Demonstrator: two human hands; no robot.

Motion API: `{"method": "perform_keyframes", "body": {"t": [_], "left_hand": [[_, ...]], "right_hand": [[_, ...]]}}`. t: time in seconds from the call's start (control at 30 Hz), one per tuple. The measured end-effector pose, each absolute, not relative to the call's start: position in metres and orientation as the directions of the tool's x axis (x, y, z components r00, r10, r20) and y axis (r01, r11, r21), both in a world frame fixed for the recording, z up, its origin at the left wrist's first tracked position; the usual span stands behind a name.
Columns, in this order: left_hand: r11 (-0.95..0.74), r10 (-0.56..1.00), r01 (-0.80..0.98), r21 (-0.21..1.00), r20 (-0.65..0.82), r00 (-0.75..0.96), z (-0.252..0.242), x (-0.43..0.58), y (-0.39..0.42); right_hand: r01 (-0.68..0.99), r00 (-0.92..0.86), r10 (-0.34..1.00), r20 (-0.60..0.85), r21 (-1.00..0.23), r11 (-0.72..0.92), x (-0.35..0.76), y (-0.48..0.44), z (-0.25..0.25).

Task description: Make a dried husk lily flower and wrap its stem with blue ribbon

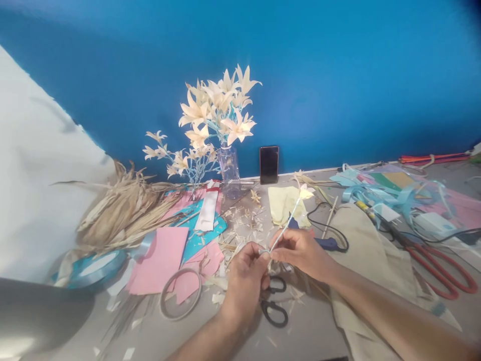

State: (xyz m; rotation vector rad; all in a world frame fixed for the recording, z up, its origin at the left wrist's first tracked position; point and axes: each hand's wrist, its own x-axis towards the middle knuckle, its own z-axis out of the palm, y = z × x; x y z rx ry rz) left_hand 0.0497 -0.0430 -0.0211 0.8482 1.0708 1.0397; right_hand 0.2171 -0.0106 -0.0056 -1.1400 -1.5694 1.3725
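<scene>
An artificial flower [305, 192] with pale cream petals tops a thin light-blue wrapped stem [286, 225], which leans up and to the right. My right hand [302, 252] pinches the stem near its lower end. Close beside it, my left hand [245, 276] is closed, thumb and forefinger pressed together on a pale strip [264, 251] at the stem's base. The strip's exact kind is unclear. Under my hands lie black-handled scissors [286, 316], their blades hidden. A blue glue gun [327, 243] rests behind my right hand, partly covered.
Finished flowers [221, 98] stand in a clear bottle [230, 173] by the blue wall, near a phone [269, 165]. Dried husks [116, 205], pink paper [158, 260] and a tape roll [164, 301] lie left. Beige cloth [363, 255] and red-handled shears [464, 288] are right.
</scene>
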Motion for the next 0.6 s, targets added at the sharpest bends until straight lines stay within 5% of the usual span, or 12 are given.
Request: {"method": "perform_keyframes", "body": {"t": [0.6], "left_hand": [[0.388, 0.917, -0.318, 0.865, -0.329, 0.226, -0.0163, 0.0536, -0.0430]], "right_hand": [[0.157, -0.259, 0.966, 0.009, -0.986, 0.051, 0.2163, -0.0107, -0.0045]]}}
